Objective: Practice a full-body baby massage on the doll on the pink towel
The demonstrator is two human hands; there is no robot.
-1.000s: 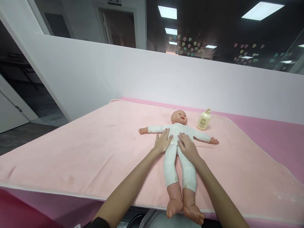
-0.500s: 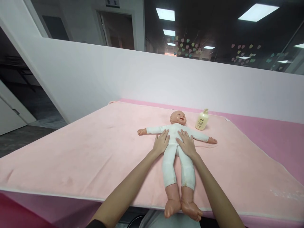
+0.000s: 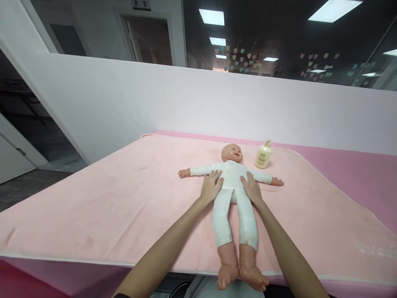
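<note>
- Doll point(image 3: 232, 176) right of centre in the frame, on its back on a pale pink blanket point(image 3: 93, 211); head toward the top, arms stretched out to both sides, legs toward the bottom edge.
- White cloth covers its trunk, arms and legs; head, hands and feet bare, of a tan, shiny material. Feet reach the blanket's near edge.
- Left hand point(image 3: 211, 187) laid along the doll's side, the one to the left in the frame; fingers nearly straight, a little spread, pointing up the trunk, thumb apart.
- Right hand point(image 3: 252, 188) against the opposite side, below the outstretched arm; fingers loosely spread, thumb toward the belly. Neither hand pinching anything that I can see.
- Yellow pump bottle point(image 3: 263, 156) upright on the blanket, near the doll's head, to its right in the frame.
- Table point(image 3: 362, 178) under the blanket, pink, showing at right and along the far edge.
- White partition point(image 3: 217, 105) behind; dark glass point(image 3: 279, 29) at upper right, with pastel heart shapes point(image 3: 245, 59) on it.
</note>
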